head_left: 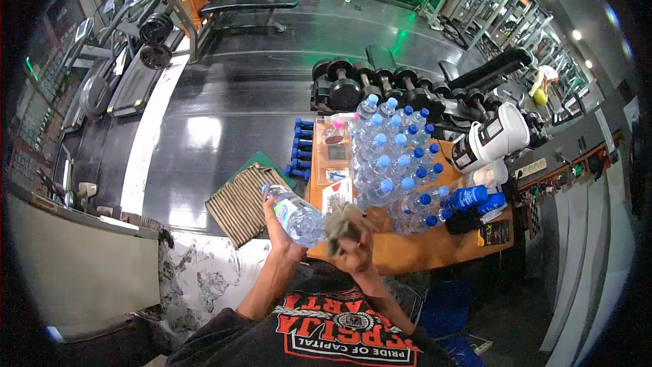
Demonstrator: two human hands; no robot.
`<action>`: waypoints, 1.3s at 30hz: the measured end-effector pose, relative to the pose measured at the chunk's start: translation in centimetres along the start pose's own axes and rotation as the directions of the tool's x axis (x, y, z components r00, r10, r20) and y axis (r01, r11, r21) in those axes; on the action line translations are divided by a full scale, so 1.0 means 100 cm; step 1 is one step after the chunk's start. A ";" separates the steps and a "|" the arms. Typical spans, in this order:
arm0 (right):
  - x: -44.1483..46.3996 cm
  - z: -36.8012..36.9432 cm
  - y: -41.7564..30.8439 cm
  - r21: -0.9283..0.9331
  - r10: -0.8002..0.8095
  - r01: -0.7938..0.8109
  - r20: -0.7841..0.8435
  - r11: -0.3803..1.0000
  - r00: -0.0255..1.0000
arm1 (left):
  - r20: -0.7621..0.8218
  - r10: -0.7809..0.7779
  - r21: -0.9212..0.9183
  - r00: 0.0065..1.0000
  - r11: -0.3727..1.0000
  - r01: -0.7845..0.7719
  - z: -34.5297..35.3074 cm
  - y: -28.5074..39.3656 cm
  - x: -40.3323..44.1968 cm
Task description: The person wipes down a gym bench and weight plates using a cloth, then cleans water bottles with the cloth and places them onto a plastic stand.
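Note:
A clear plastic bottle (299,219) with a coloured label and a blue cap lies tilted in my left hand (280,231), its cap end toward the upper left. My right hand (354,248) is closed around a crumpled grey-brown cloth (345,223), close to the bottle's bottom end. Whether cloth and bottle touch is hard to tell. Just beyond, many blue-capped water bottles (384,162) stand in rows on the wooden desk (401,248). A striped brown mat (241,204) lies left of the held bottle.
White buckets (501,130) are at the desk's right side, near blue containers (468,196). Dumbbells (345,88) sit on a rack behind the bottles, and small blue dumbbells (301,144) lie left of the desk. Treadmills (139,81) stand at the far left.

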State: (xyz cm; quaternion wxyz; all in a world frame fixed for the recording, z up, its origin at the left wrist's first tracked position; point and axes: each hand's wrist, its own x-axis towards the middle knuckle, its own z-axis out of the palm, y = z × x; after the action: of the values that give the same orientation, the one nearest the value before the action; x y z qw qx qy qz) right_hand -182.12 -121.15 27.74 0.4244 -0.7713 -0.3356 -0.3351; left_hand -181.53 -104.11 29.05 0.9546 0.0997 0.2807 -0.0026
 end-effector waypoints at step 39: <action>0.084 -0.067 -0.058 -0.010 0.315 -0.335 0.370 0.942 0.874 | 0.684 -0.130 0.703 0.718 -0.147 -0.696 -0.031 0.005 -0.060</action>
State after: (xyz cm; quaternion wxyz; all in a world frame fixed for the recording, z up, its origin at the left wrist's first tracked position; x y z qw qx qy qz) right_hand -183.71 -122.67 39.73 0.4252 -0.8537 -0.2832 -0.1003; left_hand -188.24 -103.29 29.85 0.5695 0.8107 -0.1359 -0.0014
